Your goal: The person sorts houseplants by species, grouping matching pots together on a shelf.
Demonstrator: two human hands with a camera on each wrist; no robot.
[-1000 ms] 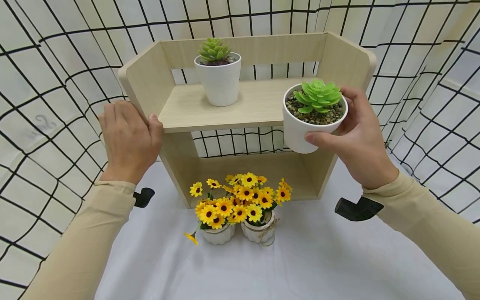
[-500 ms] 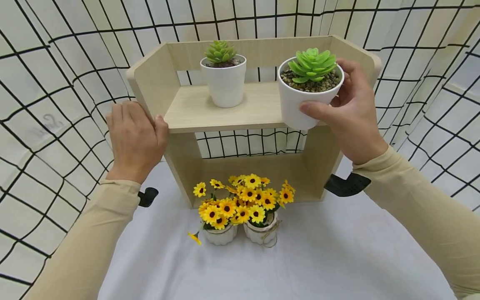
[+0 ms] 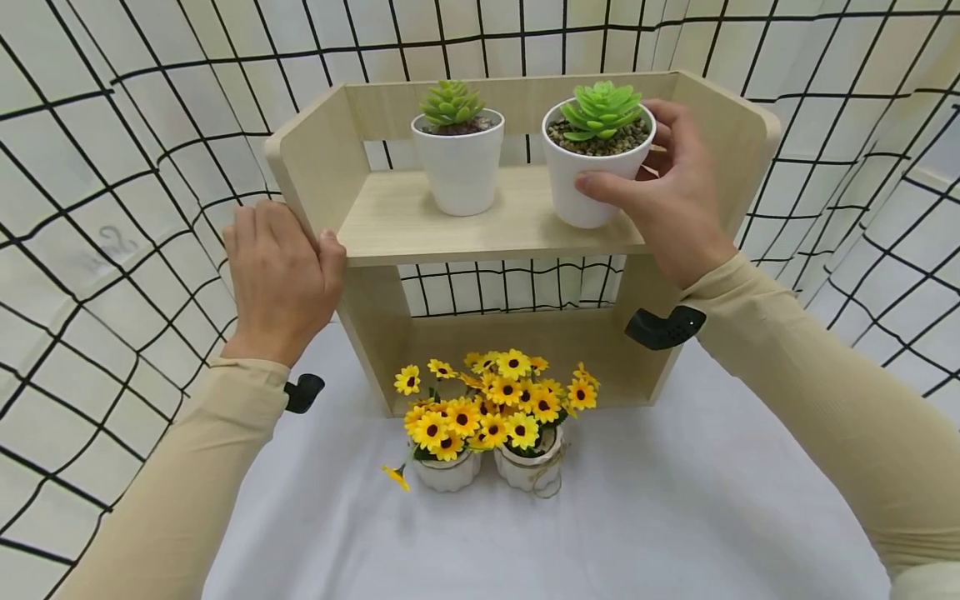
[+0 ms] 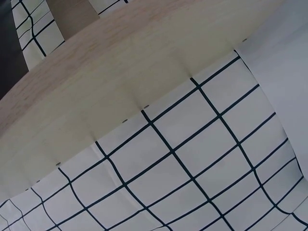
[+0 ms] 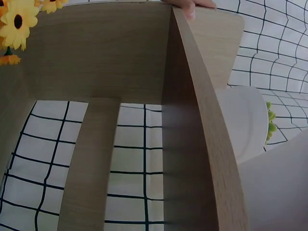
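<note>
Right hand [image 3: 670, 200]: fingers curled round succulent pot [image 3: 592, 177], seemingly resting near shelf board's [image 3: 420, 225] front edge.
Left hand [image 3: 281, 279]: fingers straight, pressed flat on shelf's side panel [image 3: 311, 162].
Gap: narrow beside second succulent pot [image 3: 459, 171].

No text, label, brand, number or sign can be read in any view. A faint grey mark shows through the white black-gridded backdrop cloth [image 3: 112, 242] near its left edge, too blurred to read.
</note>
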